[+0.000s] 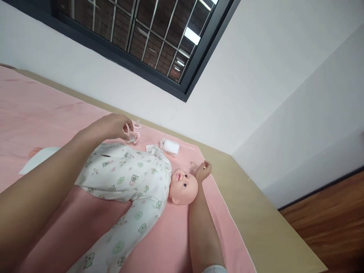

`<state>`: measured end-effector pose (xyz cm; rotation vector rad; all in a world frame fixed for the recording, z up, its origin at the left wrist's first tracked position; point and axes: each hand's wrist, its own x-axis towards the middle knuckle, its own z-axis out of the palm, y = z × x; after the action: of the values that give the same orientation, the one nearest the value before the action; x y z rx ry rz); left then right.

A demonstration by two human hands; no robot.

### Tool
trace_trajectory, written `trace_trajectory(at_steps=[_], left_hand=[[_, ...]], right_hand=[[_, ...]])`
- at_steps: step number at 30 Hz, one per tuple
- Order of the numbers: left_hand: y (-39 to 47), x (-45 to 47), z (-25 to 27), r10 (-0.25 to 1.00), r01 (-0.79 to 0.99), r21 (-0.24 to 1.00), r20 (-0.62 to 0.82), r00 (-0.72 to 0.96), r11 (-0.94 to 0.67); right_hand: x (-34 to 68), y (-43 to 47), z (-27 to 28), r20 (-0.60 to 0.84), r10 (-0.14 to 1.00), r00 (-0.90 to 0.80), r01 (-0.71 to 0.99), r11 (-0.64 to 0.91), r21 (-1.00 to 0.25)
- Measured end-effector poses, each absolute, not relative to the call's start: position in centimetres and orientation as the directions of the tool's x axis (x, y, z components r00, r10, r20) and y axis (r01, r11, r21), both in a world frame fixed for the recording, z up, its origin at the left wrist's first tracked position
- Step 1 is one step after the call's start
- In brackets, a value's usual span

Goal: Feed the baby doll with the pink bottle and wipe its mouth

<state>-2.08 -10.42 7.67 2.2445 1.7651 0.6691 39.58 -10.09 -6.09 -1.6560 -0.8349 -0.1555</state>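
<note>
A baby doll in a white bodysuit [122, 170] printed with small green and pink animals lies on its back, its bald head [184, 189] toward the right. Beyond its torso, my left hand [118, 127] is closed around a small clear baby bottle [135, 133] with pink parts, which stands upright. Past the doll's head reaches my right hand [203, 171], its fingers curled together. A clear, pinkish object [194, 165] shows right beside that hand; what the fingers hold, if anything, is hard to make out.
A white pack in clear wrapping [170, 147] lies between my hands. The pink cloth [159, 242] covers much of the tan tabletop [253, 212], which meets a white wall [136, 94]. Above is a dark-framed, barred window [159, 34]. A white sheet-like piece [40, 161] lies at left.
</note>
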Motion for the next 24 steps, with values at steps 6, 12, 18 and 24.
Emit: trace_trajectory(at_steps=[6, 12, 18, 24], left_hand=[[-10.1, -1.9, 7.7, 0.977, 0.913, 0.355, 0.145, 0.158, -0.200], [-9.3, -2.3, 6.4, 0.981, 0.917, 0.358, 0.146, 0.128, -0.173], [-7.9, -2.8, 5.5, 0.985, 0.929, 0.365, 0.172, -0.007, -0.057], [-4.8, -2.7, 2.7, 0.993, 0.856, 0.509, 0.113, 0.037, -0.090]], right_hand=[[40.2, -9.8, -6.7, 0.366, 0.609, 0.703, 0.605, -0.244, -0.758], [40.6, -9.2, -7.3, 0.291, 0.692, 0.660, 0.584, -0.231, -0.778], [40.3, -9.0, -7.1, 0.204, 0.715, 0.669, 0.551, -0.292, -0.781], [40.2, -9.1, -7.0, 0.209, 0.725, 0.656, 0.574, -0.299, -0.762]])
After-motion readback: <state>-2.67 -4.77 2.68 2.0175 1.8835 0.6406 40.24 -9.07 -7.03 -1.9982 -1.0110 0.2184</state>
